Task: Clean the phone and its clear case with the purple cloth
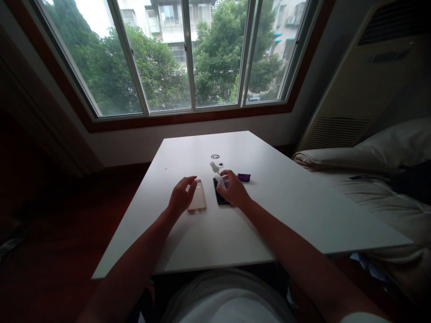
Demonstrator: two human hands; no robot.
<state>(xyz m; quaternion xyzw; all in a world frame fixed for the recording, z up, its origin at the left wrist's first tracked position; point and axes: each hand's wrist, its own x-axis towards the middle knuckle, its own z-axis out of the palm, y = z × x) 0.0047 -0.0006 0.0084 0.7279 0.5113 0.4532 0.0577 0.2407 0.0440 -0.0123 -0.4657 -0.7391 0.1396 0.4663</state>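
Observation:
My right hand (235, 188) is closed around a small translucent spray bottle (220, 180) with a white top, tilted to the upper left. Under it lies a dark-screened phone (220, 200), partly covered by the hand. My left hand (182, 194) is at the left edge of a pale phone case (198, 199) with a pinkish rim, its thumb apart from the fingers. Whether it touches the case I cannot tell. A purple object (244, 177), perhaps folded cloth, lies just right of my right hand.
Two small round pieces, a patterned one (215, 156) and a pale one (221, 165), lie beyond the phone on the white table (283, 202). A window (191, 58) is beyond the table. A bed with bedding (380, 179) stands at the right.

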